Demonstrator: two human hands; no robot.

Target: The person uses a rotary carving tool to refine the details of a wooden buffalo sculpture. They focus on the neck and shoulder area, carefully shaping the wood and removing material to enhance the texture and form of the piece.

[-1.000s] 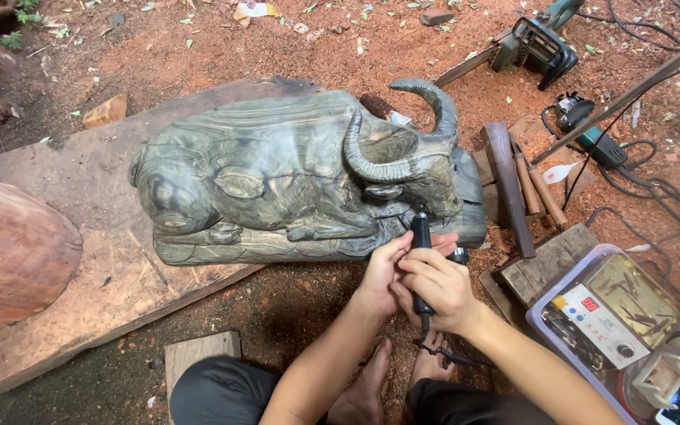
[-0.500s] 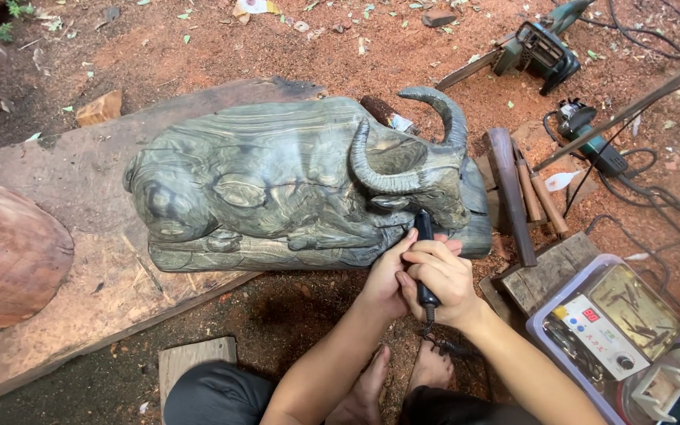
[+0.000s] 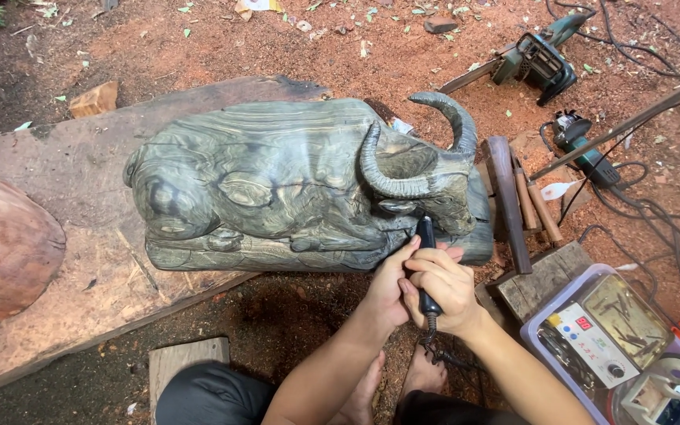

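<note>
Grey-green wood of the carved buffalo (image 3: pixel 293 185) is met just above both hands by the black tool (image 3: pixel 426 264), held upright, gripped by the right hand (image 3: pixel 444 287) and steadied by the left hand (image 3: pixel 391 283).

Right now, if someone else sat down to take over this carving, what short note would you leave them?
Right hand: fingers wrapped round the black rotary tool, tip up against the buffalo carving below its head.
Left hand: steadies the tool and the right hand from the side.
Carving lies on a plank; control box at the right, chisels beside the head.
Done: body, horns and base are shaped.
Left: fine detail under the head, apparently.
</note>
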